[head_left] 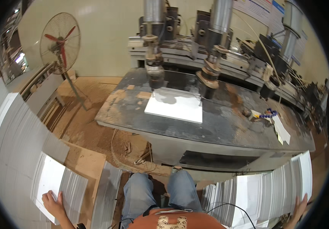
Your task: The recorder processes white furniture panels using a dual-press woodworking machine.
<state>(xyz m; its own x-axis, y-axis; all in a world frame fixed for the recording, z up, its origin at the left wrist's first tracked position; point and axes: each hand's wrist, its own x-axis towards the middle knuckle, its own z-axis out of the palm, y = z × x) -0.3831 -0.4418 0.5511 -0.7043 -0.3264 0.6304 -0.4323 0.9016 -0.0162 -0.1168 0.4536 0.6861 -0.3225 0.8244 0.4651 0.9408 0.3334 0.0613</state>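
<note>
My left hand (53, 204) rests on the face of a white panel (50, 173) on top of a stack at the lower left. Its thumb stands apart from the bent fingers, near the panel's edge. At the lower right, my right hand (300, 206) has thumb and fingers at the lower edge of the outermost white panel (306, 173) in a long row of panels (279, 187). Part of that hand is hard to make out. Ahead, another white panel (176, 108) lies on the dark machine table (126, 110), beneath two vertical machine heads (155, 74).
A fan with red blades (60, 42) stands at the far left over a dusty floor (84, 131). Tall panel stacks (15, 141) line my left side. A blue segmented hose (267, 114) and a pale scrap (282, 130) lie on the table's right. A black cable (235, 206) crosses the right row.
</note>
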